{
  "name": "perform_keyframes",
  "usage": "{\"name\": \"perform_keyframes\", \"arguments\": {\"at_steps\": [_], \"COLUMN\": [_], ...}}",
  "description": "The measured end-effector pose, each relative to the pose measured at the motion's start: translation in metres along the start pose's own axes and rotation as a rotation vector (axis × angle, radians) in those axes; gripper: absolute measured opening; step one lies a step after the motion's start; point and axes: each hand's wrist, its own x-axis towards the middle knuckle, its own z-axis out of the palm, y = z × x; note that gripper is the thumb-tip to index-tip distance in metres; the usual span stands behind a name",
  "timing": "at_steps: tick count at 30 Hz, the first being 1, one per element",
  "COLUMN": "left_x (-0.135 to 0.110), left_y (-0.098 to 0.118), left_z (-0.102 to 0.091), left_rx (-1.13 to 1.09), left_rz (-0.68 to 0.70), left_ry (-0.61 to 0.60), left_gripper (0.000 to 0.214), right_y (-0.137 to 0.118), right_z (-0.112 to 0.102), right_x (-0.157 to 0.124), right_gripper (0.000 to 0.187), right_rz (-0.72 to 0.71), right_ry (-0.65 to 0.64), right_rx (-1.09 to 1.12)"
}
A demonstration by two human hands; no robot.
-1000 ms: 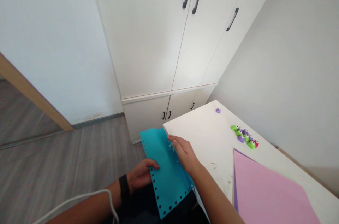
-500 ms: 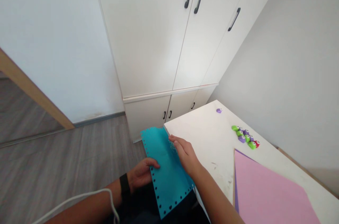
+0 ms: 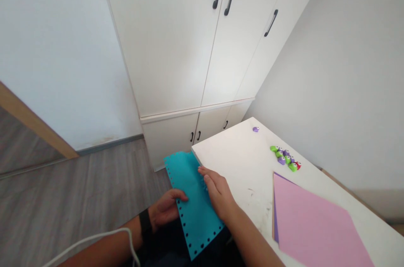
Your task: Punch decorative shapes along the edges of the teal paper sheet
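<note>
A teal sheet point(image 3: 186, 178), with a row of small holes along its edges, hangs over my lap beside the table's left edge. My left hand point(image 3: 167, 207) grips its left side, thumb on top and the other fingers underneath. Above the sheet's right side is my right hand point(image 3: 220, 194), its fingers stretched out close together and resting against the sheet near the table edge. Some small rough teal texture shows beside the right fingers; I cannot make out what it is.
On the white table point(image 3: 233, 157) sit several small green, purple and red clips with eyes point(image 3: 285, 157), plus one purple clip point(image 3: 256, 129) farther back. Pink sheets point(image 3: 315, 220) overlie purple ones. A white cabinet point(image 3: 170, 48) stands behind. A white cable point(image 3: 94, 235) crosses my left arm.
The view has turned slightly, so the table and cabinet sit a little farther left. My right hand has slid slightly down along the sheet; my left hand keeps its grip.
</note>
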Motion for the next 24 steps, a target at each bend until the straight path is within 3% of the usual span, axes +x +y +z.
{"name": "perform_keyframes", "arguments": {"at_steps": [7,12,19,24], "left_x": [0.000,0.000,-0.002,0.001], "left_y": [-0.001,-0.001,-0.001,0.002], "left_z": [-0.004,-0.008,-0.011,-0.019], "left_rx": [0.015,-0.004,-0.022,-0.018], "left_rz": [-0.036,-0.012,0.003,-0.006], "left_ry": [0.004,-0.017,-0.005,-0.034], "left_gripper": [0.057,0.058,0.070,0.074], "right_y": [0.010,0.008,0.002,-0.017], "right_z": [-0.022,-0.005,0.017,0.017], "right_x": [0.001,0.002,0.029,0.001], "right_gripper": [0.044,0.043,0.048,0.045], "right_rz": [0.060,-0.004,-0.096,-0.188], "right_ry": [0.174,0.029,-0.006,-0.126], "right_rx": [-0.003,-0.079,-0.338,-0.352]}}
